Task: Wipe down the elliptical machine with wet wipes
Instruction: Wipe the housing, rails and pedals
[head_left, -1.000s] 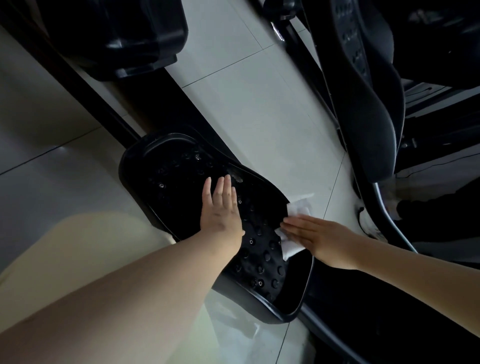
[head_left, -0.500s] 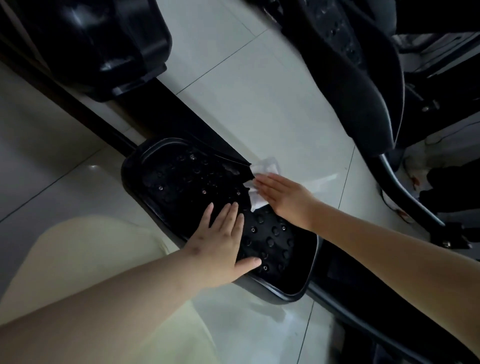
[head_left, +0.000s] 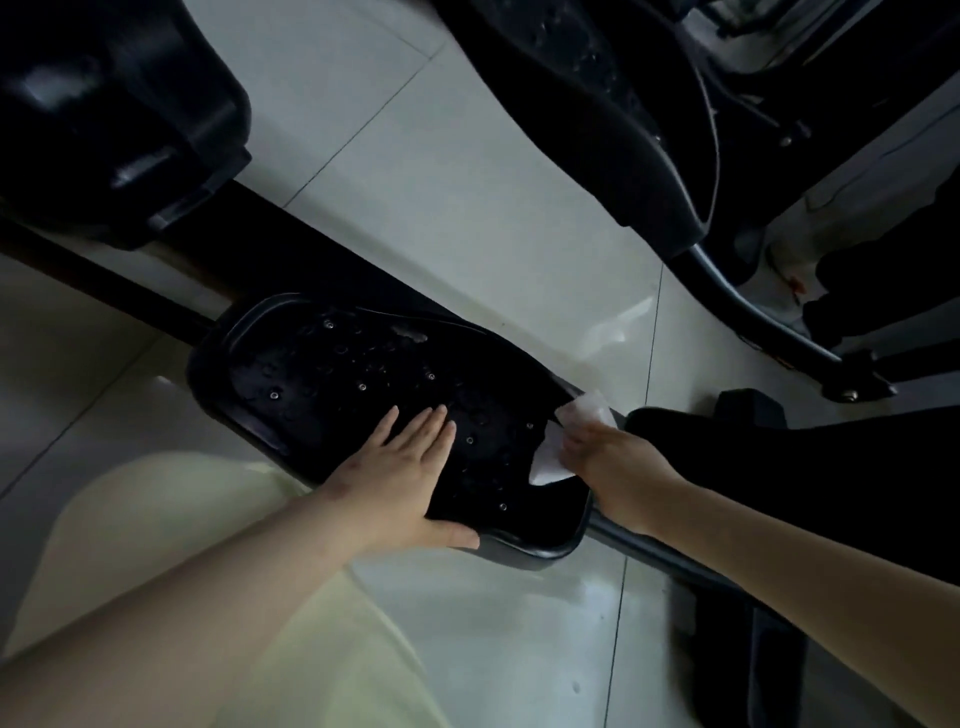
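A black studded foot pedal (head_left: 332, 374) of the elliptical machine lies low over the pale tiled floor, in the middle of the head view. My left hand (head_left: 400, 483) lies flat on the pedal's near side, fingers straight, thumb along the near rim. My right hand (head_left: 608, 457) holds a white wet wipe (head_left: 563, 441) against the pedal's right rim, fingers bent over the wipe.
The other black pedal (head_left: 597, 119) and its curved arm (head_left: 748, 306) stand at the upper right. A dark machine housing (head_left: 114, 119) fills the upper left. A black rail (head_left: 727, 577) runs from under the pedal to the lower right. Glossy floor tiles (head_left: 467, 218) lie between.
My right hand has slid the wipe from the pedal's far rim back along the right edge towards me. My left hand stays flat on the pedal, shifted slightly nearer the near rim.
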